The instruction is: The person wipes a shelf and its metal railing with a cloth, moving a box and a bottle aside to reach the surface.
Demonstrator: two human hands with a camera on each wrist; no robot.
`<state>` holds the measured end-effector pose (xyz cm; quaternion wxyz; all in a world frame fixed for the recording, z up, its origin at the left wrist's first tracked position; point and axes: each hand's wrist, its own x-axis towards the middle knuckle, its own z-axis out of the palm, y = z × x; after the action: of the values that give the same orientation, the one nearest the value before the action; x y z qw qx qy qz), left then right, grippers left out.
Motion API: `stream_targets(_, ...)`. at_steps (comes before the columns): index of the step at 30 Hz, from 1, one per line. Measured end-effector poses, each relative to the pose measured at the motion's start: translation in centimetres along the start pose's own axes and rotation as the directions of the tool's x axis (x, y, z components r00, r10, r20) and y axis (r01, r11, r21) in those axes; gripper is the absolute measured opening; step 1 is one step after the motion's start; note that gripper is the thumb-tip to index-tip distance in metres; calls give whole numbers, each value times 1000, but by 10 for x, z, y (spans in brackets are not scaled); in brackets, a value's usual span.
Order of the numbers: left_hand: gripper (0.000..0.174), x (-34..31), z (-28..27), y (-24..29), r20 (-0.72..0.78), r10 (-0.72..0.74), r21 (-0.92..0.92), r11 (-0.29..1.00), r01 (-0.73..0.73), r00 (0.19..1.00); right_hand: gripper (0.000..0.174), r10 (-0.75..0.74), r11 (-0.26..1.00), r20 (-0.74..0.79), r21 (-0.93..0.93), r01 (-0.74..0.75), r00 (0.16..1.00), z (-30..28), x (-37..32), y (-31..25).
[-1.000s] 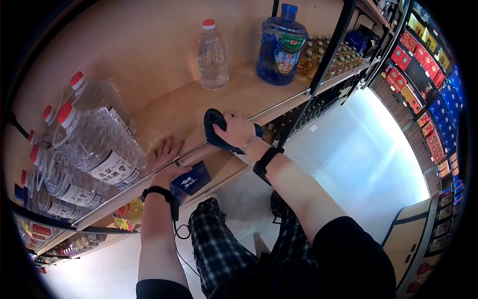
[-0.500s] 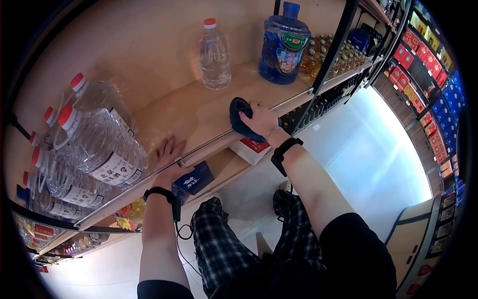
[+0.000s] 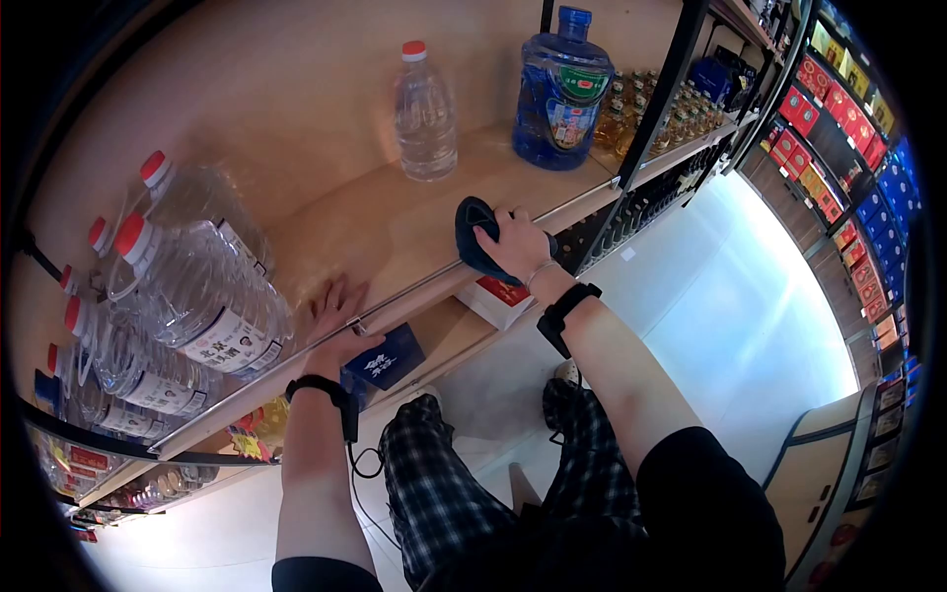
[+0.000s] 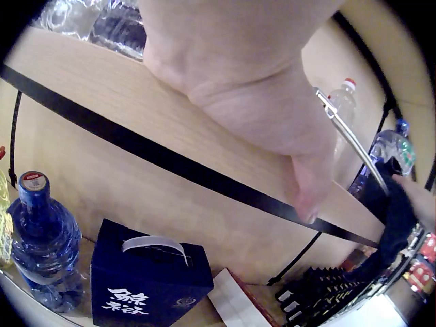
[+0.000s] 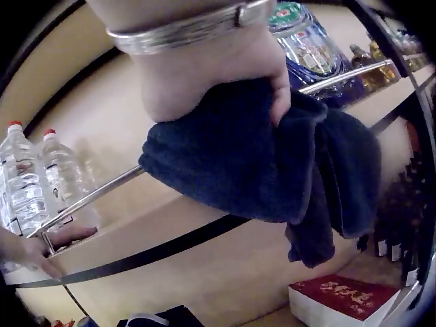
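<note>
My right hand [image 3: 520, 245] grips a folded dark navy cloth [image 3: 473, 233] at the front of a wooden shelf [image 3: 380, 232]. In the right wrist view the cloth [image 5: 225, 150] drapes over the thin metal rail [image 5: 95, 194] and hangs in folds past the board's front edge. My left hand [image 3: 338, 333] rests over the same edge further left, fingers stretched onto the board and thumb in front. Just beyond the left hand stand large clear jugs [image 3: 212, 296] with red caps. A clear red-capped bottle [image 3: 426, 118] and a big blue bottle [image 3: 560, 99] stand behind the cloth.
On the level below are a dark blue box [image 3: 387, 355] with a white handle, a red-and-white box [image 3: 498, 299] and a blue bottle [image 4: 44, 245]. A black upright post [image 3: 663, 89] stands right of the blue bottle, with small amber bottles [image 3: 681, 123] beyond it.
The right hand and cloth have slid right along the front edge, mostly in the first half second, uncovering the red-and-white box below. The left hand has stayed in place on the edge.
</note>
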<state>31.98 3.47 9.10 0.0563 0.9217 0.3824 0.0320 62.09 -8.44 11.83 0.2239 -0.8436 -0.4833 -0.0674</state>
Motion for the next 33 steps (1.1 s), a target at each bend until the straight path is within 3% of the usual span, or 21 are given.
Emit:
stream_targets(11, 101, 0, -1, 0, 27, -6, -27, 1000, 6, 1000, 47, -7, 1000, -2, 13, 7, 1000, -1, 1, -3)
stream_targets(21, 101, 0, -2, 1, 22, -7, -76, 997, 9, 1000, 47, -30, 987, 61, -157, 39, 998, -2, 2, -10)
stream_targets(33, 99, -3, -7, 5, 28, -19, 41, 999, 18, 999, 48, -41, 998, 85, -39, 44, 996, -2, 4, -3)
